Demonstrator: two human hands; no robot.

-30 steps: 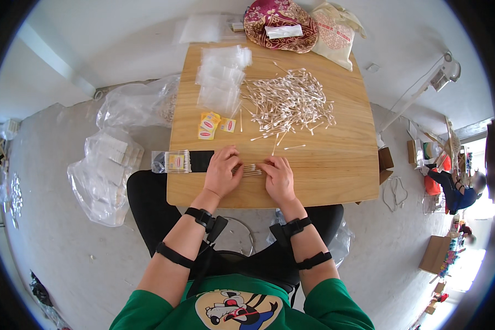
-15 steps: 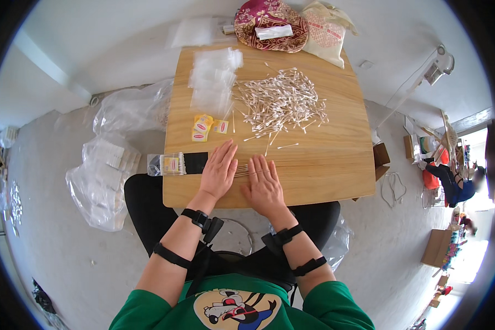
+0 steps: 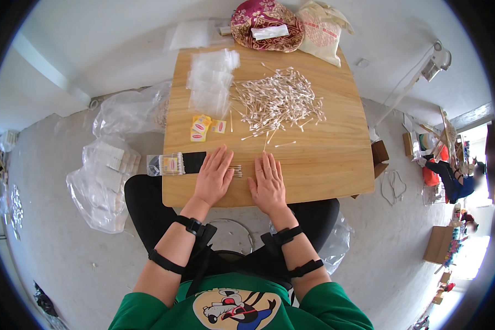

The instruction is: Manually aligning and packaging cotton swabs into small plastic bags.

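The left hand [image 3: 213, 175] lies flat, fingers straight and unclenched, over a small bundle of cotton swabs [image 3: 237, 171]; only their right ends show, so how many lie beneath, and whether the palm presses them, I cannot tell. The right hand [image 3: 268, 181] is spread palm-down on the counter [image 3: 324, 170], apart from the bundle, grasping nothing visible. Left of the left hand, a black strip [image 3: 194, 162] adjoins a clear swab packet [image 3: 171, 163] overhanging the edge. Swabs in the loose pile [image 3: 278, 102] overlap too thickly to separate.
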